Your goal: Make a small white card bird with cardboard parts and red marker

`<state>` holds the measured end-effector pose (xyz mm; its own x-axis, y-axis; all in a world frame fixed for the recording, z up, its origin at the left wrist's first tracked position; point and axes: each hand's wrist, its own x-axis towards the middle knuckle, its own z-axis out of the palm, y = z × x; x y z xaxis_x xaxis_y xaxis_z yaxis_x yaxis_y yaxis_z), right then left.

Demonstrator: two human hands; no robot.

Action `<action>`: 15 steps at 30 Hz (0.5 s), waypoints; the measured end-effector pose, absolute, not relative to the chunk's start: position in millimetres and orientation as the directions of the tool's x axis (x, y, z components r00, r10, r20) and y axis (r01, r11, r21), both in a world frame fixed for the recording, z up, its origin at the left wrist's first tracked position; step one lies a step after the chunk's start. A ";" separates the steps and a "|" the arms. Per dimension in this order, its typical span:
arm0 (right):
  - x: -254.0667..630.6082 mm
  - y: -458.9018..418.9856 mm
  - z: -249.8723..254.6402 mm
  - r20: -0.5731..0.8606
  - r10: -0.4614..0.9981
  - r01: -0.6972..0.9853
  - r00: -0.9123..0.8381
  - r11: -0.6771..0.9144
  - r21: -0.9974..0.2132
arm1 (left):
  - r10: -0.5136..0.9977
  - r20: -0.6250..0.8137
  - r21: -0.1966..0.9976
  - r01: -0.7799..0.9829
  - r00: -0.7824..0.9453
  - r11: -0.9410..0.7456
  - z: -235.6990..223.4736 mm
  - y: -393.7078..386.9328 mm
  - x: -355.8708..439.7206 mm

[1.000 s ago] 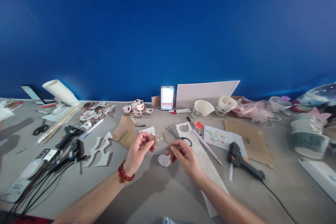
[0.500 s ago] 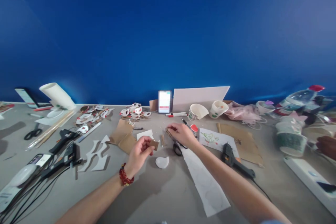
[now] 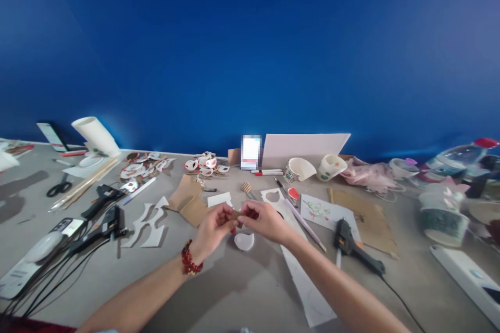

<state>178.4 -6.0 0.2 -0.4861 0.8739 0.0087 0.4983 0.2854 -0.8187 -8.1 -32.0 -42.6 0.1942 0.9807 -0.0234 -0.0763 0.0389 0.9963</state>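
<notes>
A small brown piece of cardboard point(image 3: 235, 215) is pinched between the fingertips of my left hand point(image 3: 216, 221) and my right hand point(image 3: 262, 219). The two hands meet above the grey table, and the fingers hide most of the piece. A tiny red bit shows under the left fingertips; I cannot tell what it is. Just below lies a white paper cutout point(image 3: 244, 241), rounded with a pointed tip. Beyond the hands are a small corrugated cardboard piece point(image 3: 246, 187) and a white paper rectangle point(image 3: 219, 199). My right forearm passes over a long white paper strip point(image 3: 308, 286).
Black glue guns lie at left point(image 3: 103, 229) and right point(image 3: 344, 239), with trailing cables. Painted paper birds point(image 3: 206, 164), folded brown cardboard point(image 3: 185, 195) and cut paper cups point(image 3: 300, 169) sit toward the blue wall. A power strip point(image 3: 464, 281) is at far right.
My right hand has left the corrugated piece on the table and come back to join my left hand at the small cardboard piece. The view has shifted slightly.
</notes>
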 end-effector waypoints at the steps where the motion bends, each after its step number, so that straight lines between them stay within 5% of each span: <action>1: 179.0 -8.6 -1.9 0.008 0.883 0.482 -0.470 0.265 -0.835 | 0.978 -0.019 0.998 -0.062 0.208 0.032 -41.8 -32.9 -6.9; 15: 190.0 -21.1 -23.4 -0.039 0.950 0.129 -0.311 0.002 -0.992 | 0.977 -0.028 1.000 0.006 0.209 0.027 -26.6 -32.7 3.0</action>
<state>190.0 -21.1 -23.4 -0.3112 0.9495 -0.0386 0.1288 0.0020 -0.9917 3.0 -32.7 -26.6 0.2093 0.9774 -0.0282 0.0064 0.0275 0.9996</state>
